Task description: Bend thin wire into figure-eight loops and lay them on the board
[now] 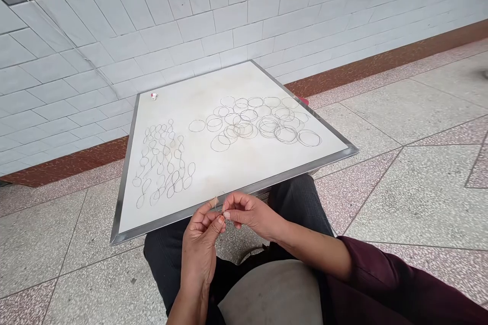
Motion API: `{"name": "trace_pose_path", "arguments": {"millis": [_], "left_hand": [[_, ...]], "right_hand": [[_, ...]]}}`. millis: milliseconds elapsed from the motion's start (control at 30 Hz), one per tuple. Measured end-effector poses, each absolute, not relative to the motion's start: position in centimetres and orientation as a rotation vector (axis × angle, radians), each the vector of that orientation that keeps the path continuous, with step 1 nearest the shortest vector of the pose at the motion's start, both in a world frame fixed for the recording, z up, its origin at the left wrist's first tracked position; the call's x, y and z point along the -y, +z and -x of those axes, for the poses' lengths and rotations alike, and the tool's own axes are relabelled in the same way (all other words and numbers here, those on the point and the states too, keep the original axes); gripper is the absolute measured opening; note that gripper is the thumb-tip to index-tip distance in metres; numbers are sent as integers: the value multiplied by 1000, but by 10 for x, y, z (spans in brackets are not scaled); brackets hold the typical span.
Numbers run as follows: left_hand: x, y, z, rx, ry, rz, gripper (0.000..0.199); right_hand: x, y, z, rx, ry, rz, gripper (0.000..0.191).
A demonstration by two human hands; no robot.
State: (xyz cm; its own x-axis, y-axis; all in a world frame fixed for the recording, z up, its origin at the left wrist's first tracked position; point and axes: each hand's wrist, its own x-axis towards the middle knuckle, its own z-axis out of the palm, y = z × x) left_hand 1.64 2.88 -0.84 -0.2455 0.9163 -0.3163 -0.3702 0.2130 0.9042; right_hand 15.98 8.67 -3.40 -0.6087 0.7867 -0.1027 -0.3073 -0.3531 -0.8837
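Both hands meet just in front of the table's near edge, over my lap. Between the fingertips is a thin wire loop (231, 236), part of it showing above the fingers and part hanging below. My left hand (202, 236) pinches it between thumb and fingers. From the other side, my right hand (253, 214) pinches the same wire, its thumb close to the left thumb. Where the wire crosses is hidden by the fingers. On the table, round wire rings (285, 134) lie overlapping at the right, and wire figure-eights (177, 183) lie in rows at the left.
The white table (221, 172) has a grey metal rim. A small white and red object (154, 96) sits near its far left corner. Behind the table stands a white tiled wall (171, 51). Speckled stone floor (430, 198) surrounds it, and my knees are under its near edge.
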Motion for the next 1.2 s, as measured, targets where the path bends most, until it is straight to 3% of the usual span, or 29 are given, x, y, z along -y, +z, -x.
{"name": "trace_pose_path", "arguments": {"millis": [433,667,933,1200], "left_hand": [[-27,-11,-21,-1360,1412,-710,46],[-26,-6,-21,-1295,1389,-715,52],[-23,-13,-24,-1363,1390,-764,57],[-23,-4,-21,-1369,1418,-714,62]], "right_hand": [[-78,-37,-149,1169,1895,826,28],[-83,-33,-157,1223,2033,687,33],[-76,-36,-152,1283,1866,810,32],[-79,-33,-158,1296,1909,699,31]]}}
